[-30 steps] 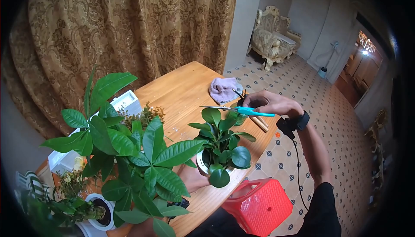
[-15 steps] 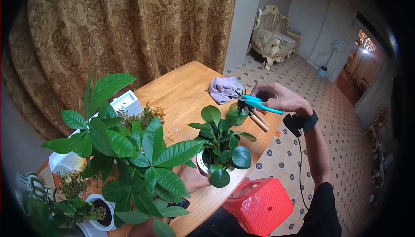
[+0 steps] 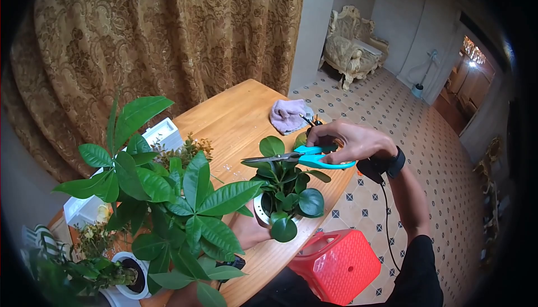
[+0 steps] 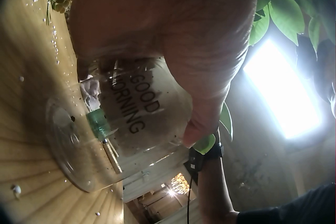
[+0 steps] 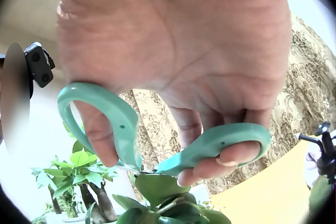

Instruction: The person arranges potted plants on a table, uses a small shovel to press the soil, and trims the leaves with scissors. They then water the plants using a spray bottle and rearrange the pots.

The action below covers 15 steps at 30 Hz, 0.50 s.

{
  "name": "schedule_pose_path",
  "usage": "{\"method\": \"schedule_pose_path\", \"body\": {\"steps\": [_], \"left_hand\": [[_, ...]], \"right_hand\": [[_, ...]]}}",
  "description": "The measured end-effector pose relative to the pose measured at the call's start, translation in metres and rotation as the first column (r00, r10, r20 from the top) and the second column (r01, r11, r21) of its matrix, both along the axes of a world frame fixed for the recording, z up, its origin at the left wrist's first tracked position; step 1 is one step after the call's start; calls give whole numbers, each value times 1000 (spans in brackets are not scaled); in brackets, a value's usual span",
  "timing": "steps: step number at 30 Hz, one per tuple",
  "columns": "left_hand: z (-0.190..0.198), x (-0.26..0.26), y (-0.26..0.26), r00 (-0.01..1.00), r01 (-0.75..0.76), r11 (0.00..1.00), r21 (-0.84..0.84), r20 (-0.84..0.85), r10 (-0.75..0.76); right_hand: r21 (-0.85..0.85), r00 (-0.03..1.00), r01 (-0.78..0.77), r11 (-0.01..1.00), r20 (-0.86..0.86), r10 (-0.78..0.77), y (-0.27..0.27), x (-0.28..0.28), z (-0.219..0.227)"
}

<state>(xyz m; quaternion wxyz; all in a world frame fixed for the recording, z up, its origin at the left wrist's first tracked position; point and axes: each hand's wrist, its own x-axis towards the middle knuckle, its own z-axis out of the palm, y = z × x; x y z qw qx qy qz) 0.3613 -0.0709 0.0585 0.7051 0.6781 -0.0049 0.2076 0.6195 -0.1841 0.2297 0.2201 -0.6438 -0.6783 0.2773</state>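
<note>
The right hand (image 3: 350, 142) is gripping the teal scissors (image 3: 305, 157), thumb and fingers curled through the two handle loops, and is holding the blades just above the top leaves of the small potted plant (image 3: 286, 186). That plant is standing near the front edge of the wooden table (image 3: 235, 119). The left hand (image 3: 249, 231) is wrapping its fingers around the plant's clear pot (image 4: 131, 124), lettered "GOOD MORNING", which is resting on the tabletop. A larger leafy plant (image 3: 162, 189) is standing just beside it, a purple cloth (image 3: 288, 114) is lying farther back, and a red stool (image 3: 339, 265) is standing on the floor below.
</note>
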Motion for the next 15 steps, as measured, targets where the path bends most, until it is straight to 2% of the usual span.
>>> {"method": "schedule_pose_path", "body": {"steps": [4,6,8,11,15], "left_hand": [[-7,0,1,1000,0,1000,2,-3,0],[5,0,-1,1000,0,1000,4,-24,0],[25,1,-6,1000,14,998,-61,4,-14],[21,3,0,999,49,999,-16,10,-49],[24,1,0,998,52,997,-52,-26,-54]], "right_hand": [[18,999,-17,1000,-26,18,0,4,-3],[4,1000,-18,1000,-24,18,0,5,-3],[-10,1000,-17,1000,-22,17,0,5,-2],[-32,999,-21,999,-42,19,0,2,0],[-24,1000,-9,1000,-26,8,-3,0,3]]}}
